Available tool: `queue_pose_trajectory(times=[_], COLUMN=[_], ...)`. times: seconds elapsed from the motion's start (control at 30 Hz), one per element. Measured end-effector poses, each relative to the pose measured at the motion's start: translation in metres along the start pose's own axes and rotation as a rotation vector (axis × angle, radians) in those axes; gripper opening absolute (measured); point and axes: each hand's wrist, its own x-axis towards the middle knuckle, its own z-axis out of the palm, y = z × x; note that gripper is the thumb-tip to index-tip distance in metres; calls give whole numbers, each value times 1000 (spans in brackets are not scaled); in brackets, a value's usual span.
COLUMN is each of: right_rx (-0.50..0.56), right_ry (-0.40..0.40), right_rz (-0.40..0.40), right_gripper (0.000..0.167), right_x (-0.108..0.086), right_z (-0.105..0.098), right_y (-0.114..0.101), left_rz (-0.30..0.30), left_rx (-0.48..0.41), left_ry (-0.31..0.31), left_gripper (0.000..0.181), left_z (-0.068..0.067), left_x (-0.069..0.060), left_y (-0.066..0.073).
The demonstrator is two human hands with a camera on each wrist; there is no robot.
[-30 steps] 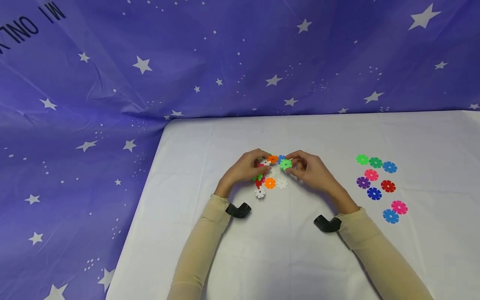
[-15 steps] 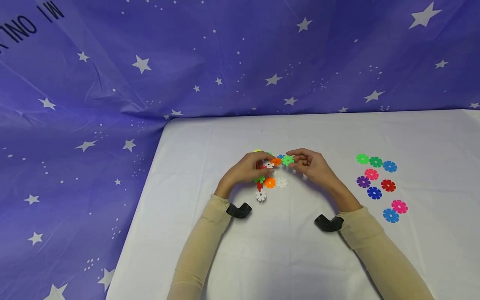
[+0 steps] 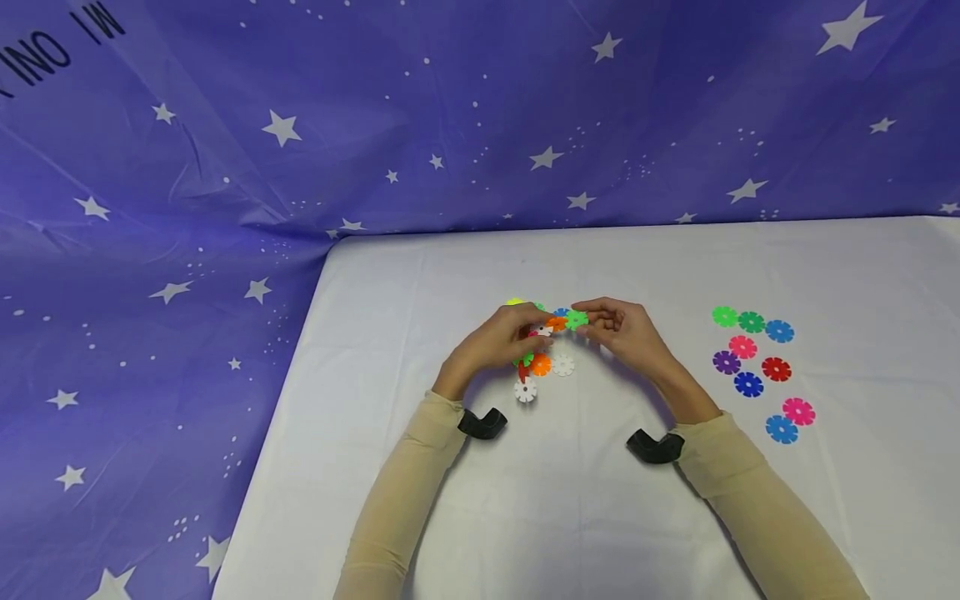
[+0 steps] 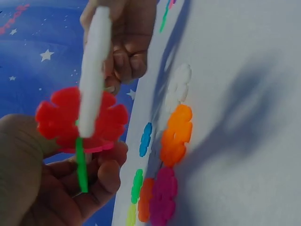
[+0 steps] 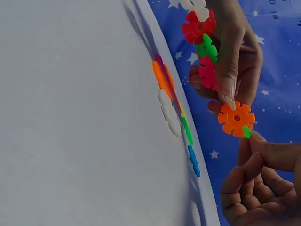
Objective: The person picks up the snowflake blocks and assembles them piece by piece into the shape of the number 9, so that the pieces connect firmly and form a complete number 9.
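Observation:
A joined chain of notched plastic discs hangs from the left hand (image 3: 498, 337), whose thumb and fingers pinch it near its upper end. In the right wrist view the chain runs from a white disc (image 5: 195, 6) through a red disc (image 5: 199, 27), a green one and a pink one toward an orange disc (image 5: 236, 118). Thumb and fingertips of the right hand (image 5: 263, 181) pinch a light green disc (image 5: 247, 132) that meets the orange disc's edge. The left wrist view shows the white disc (image 4: 94, 70) edge-on before the red disc (image 4: 61, 113).
Loose discs lie on the white table under the hands, among them an orange one (image 4: 177, 134), a white one (image 3: 563, 365) and a blue one (image 4: 146, 140). Farther right are several more, including a red disc (image 3: 776, 369) and a purple disc (image 3: 726, 362). A starry blue cloth stands behind.
The left hand has shifted slightly right with the chain, and its orange disc now meets the green disc. The right hand moved a little right at first, then stayed nearly still.

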Motion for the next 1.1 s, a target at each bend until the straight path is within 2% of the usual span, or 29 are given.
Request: queue_pose_trajectory(times=[0.17, 0.27, 0.37, 0.47, 0.53, 0.63, 0.73, 0.8, 0.97, 1.1], right_rx=[-48, -52, -55, -77, -140, -295, -455, -530, -659, -674], right_ry=[33, 44, 33, -10, -36, -107, -184, -232, -277, -261], right_rz=[-14, -10, -12, -33, -55, -116, -217, -252, -269, -243], right_gripper=[35, 35, 37, 46, 46, 39, 31, 30, 29, 31], right_x=[1, 1, 2, 1, 1, 0, 0, -1, -4, -5], right_z=[5, 6, 7, 7, 6, 4, 5, 7, 14, 15], right_y=[0, 0, 0, -5, -4, -2, 6, 6, 3, 2], left_rz=[-12, -33, -88, -167, -213, -258, -285, -299, -293, -268], left_rx=[97, 107, 77, 56, 61, 90, 124, 146, 147, 133], left_ry=[-26, -20, -9, -5, -9, -12, -7, 0, 2, -5], left_gripper=[30, 29, 31, 41, 50, 59, 59, 57, 56, 58], left_z=[2, 4, 6, 6, 4, 0, -4, -6, -6, -5], left_x=[2, 4, 5, 4, 2, -1, -4, -5, -5, -5], left_y=[4, 5, 5, 4, 1, -4, -8, -11, -14, -15])
